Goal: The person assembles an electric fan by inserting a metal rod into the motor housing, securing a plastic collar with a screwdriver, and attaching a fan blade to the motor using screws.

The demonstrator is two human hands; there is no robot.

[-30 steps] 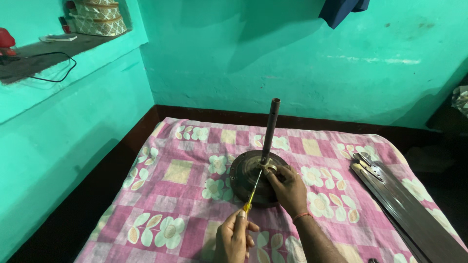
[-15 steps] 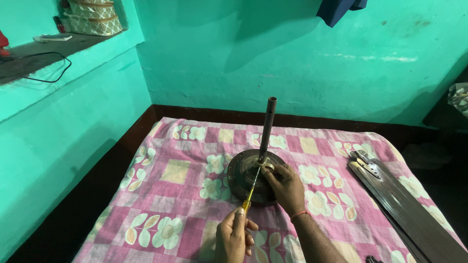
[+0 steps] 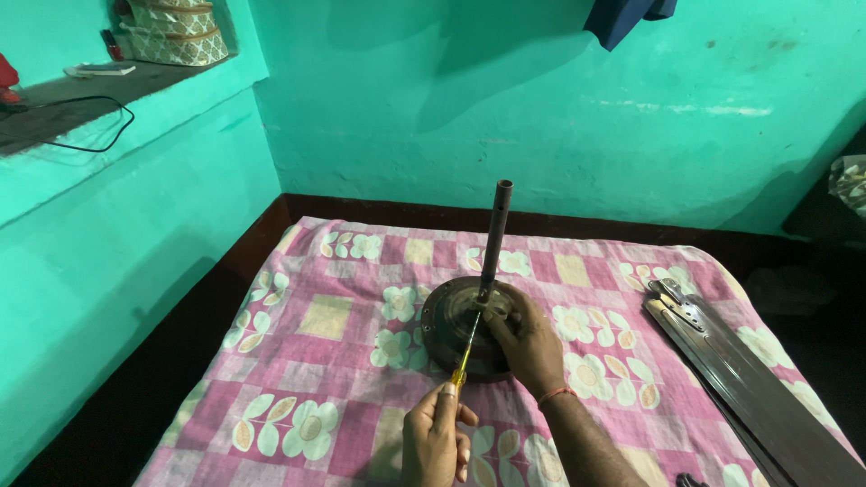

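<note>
left hand [image 3: 435, 437] was wrapped round our yellow screwdriver [image 3: 466, 350] | right hand [image 3: 526, 341] clamped the hub on the fan motor [image 3: 451, 326], mid-blanket [image 3: 334, 361] | we'd keep the tip seated, rod [image 3: 493, 239] upright

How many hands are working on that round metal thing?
2. The left hand is nearest the camera, holding the yellow screwdriver. The right hand rests on the round motor housing by the upright rod. None seem hidden.
</note>
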